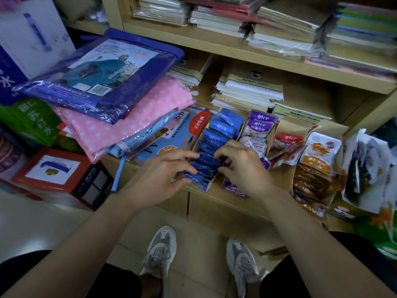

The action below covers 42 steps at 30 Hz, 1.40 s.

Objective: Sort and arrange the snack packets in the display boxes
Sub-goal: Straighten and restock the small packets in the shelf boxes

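Note:
Several open cardboard display boxes stand side by side on a low wooden shelf (214,203). The leftmost box (207,186) holds a row of upright blue snack packets (219,134). My left hand (163,175) presses its fingers on the left side of that row near the front. My right hand (238,164) curls its fingers over the packets' right side and pinches their tops. Beside it is a box of purple packets (261,125), then red packets (287,145) and orange packets (320,155).
A stack of bagged raincoats, blue (103,74) on pink dotted (129,121), lies left of the boxes. Paper pads (247,93) fill the shelf behind. Loose white wrappers (369,168) stand at the right. Cartons (53,168) crowd the floor at left. My shoes (161,254) are below.

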Tool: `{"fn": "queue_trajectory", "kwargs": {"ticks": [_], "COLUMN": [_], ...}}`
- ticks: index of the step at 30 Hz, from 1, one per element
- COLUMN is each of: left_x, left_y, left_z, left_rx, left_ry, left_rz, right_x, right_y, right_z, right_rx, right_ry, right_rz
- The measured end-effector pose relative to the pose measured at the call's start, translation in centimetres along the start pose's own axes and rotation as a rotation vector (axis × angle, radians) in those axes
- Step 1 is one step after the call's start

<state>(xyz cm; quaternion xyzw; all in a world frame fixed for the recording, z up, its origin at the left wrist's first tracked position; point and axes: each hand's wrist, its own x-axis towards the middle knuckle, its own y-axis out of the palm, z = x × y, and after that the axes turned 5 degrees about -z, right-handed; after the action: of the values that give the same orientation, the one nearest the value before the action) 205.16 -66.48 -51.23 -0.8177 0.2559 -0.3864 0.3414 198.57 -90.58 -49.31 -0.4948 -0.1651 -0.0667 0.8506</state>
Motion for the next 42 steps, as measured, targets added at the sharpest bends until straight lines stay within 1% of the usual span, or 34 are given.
{"fn": "queue_trajectory", "kwargs": {"ticks": [2, 5, 9, 15, 20, 22, 26, 29, 36, 39, 42], "left_x": [0.1, 0.2, 0.2, 0.3, 0.3, 0.3, 0.3, 0.3, 0.2, 0.2, 0.3], "left_y": [-0.1, -0.2, 0.2, 0.0, 0.2, 0.1, 0.2, 0.2, 0.4, 0.5, 0.5], "left_z": [-0.1, 0.0, 0.1, 0.2, 0.4, 0.3, 0.2, 0.2, 0.2, 0.3, 0.5], "left_rx": [0.018, 0.017, 0.057, 0.052, 0.050, 0.042, 0.039, 0.029, 0.044, 0.069, 0.045], "left_ry": [0.011, -0.008, 0.063, 0.044, 0.025, 0.020, 0.025, 0.030, 0.031, 0.034, 0.002], "left_rz": [0.028, 0.020, 0.076, 0.088, 0.090, 0.088, 0.076, 0.071, 0.059, 0.051, 0.034], "right_x": [0.1, 0.3, 0.4, 0.3, 0.2, 0.2, 0.2, 0.4, 0.8, 1.2, 2.0], "right_y": [-0.1, 0.2, 0.6, 0.4, 0.3, 0.5, 1.6, 2.0, 2.0, 1.6, 0.5], "right_z": [-0.3, -0.2, 0.1, 0.1, 0.1, 0.2, 0.8, 0.8, 0.6, 0.2, 0.2], "right_rx": [0.018, 0.020, -0.049, -0.104, -0.094, -0.130, -0.218, -0.249, -0.237, -0.170, -0.062], "right_ry": [0.016, 0.028, 0.009, -0.010, 0.017, 0.011, -0.034, -0.026, -0.052, 0.014, 0.152], "right_rz": [-0.004, -0.010, 0.000, 0.022, 0.048, 0.048, -0.026, -0.082, -0.088, -0.176, -0.285]}}
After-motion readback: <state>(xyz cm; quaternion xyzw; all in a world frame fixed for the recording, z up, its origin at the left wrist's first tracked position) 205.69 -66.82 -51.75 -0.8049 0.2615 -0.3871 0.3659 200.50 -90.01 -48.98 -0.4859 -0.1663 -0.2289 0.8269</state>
